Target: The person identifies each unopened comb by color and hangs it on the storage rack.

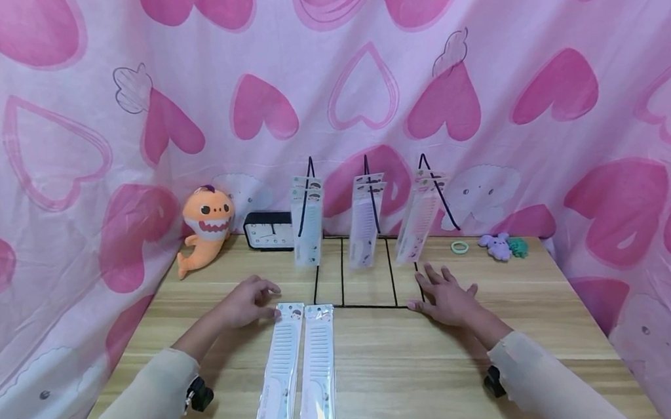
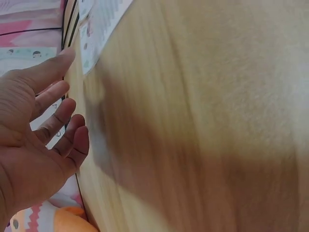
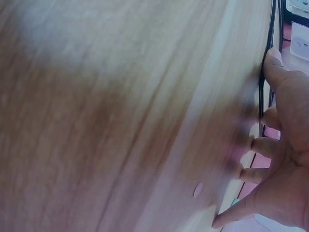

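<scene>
Two white combs in clear packets lie side by side at the front middle of the wooden table [image 1: 419,367]: the left comb packet [image 1: 280,372] and the right comb packet [image 1: 318,375]. My left hand [image 1: 253,301] rests on the table just left of the left packet's top, fingers relaxed and holding nothing. In the left wrist view the left hand [image 2: 43,125] hovers beside a comb packet [image 2: 99,29]. My right hand [image 1: 445,293] lies flat with fingers spread by the right front corner of the black wire rack [image 1: 372,305]. Three rack hooks carry hanging comb packets [image 1: 366,223].
An orange shark plush [image 1: 207,227] and a black clock [image 1: 268,230] stand at the back left. A green hair ring [image 1: 460,247], a purple bunny toy [image 1: 496,247] and a small green toy [image 1: 518,248] lie at the back right. A pink heart curtain [image 1: 600,116] surrounds the table.
</scene>
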Available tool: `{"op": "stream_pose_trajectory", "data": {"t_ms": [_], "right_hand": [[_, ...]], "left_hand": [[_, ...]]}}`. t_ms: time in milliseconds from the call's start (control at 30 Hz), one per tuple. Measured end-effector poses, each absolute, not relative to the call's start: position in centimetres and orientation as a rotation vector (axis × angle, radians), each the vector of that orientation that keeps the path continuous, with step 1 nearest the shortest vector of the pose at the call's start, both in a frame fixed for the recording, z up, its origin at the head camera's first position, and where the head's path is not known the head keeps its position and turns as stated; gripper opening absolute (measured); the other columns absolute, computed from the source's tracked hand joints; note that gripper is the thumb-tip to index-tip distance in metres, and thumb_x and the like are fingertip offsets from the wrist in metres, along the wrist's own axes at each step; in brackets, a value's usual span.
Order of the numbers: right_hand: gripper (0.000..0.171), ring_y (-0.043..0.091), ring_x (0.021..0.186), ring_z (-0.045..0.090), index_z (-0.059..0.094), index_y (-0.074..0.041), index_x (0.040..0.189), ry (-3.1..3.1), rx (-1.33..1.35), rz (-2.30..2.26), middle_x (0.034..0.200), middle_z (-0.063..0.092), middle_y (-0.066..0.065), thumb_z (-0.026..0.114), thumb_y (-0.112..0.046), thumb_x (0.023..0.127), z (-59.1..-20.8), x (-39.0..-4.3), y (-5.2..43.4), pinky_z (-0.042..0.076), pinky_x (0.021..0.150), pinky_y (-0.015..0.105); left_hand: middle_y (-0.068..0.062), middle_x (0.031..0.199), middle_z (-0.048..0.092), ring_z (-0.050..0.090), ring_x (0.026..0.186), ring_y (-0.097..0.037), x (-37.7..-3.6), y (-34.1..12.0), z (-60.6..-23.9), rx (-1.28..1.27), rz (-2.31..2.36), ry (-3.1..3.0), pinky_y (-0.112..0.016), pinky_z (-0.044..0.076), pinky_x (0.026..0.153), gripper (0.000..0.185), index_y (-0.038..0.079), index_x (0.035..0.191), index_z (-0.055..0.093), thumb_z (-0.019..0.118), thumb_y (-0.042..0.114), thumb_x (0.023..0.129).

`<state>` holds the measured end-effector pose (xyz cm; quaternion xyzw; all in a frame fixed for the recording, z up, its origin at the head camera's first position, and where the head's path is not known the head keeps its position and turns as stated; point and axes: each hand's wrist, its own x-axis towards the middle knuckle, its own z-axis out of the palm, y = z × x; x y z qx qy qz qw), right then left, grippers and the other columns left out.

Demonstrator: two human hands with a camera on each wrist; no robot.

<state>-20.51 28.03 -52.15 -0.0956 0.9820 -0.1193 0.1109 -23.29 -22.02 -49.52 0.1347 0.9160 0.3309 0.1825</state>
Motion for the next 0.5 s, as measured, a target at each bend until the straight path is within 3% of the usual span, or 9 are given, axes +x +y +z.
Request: {"op": "stream_pose_trajectory", "data": {"t_ms": [200, 500], "right_hand": [[0.091, 0.059, 0.168, 0.014, 0.036, -0.017, 0.174, 2.87, -0.273, -0.36, 0.186, 0.017, 0.017, 0.058, -0.072, 0.105, -52.12, -20.46, 27.88, 0.008, 0.105, 0.105], [0.089, 0.059, 0.167, 0.014, 0.036, -0.017, 0.174, 2.883, -0.274, -0.351, 0.185, 0.019, 0.017, 0.059, -0.071, 0.106, -52.21, -20.5, 27.95, 0.009, 0.105, 0.105]], "left_hand": [[-0.01, 0.121, 0.055, 0.051, 0.112, -0.028, -22.48, -21.76, -49.74, 0.388, 0.882, 2.534, -0.038, 0.046, 0.088, 0.054, 0.025, 0.14, 0.072, 0.093, 0.03, 0.091], [-0.008, 0.123, 0.054, 0.05, 0.114, -0.027, -22.18, -21.36, -49.91, 0.39, 0.795, 2.567, -0.042, 0.046, 0.092, 0.057, 0.028, 0.14, 0.07, 0.096, 0.032, 0.089]]}}
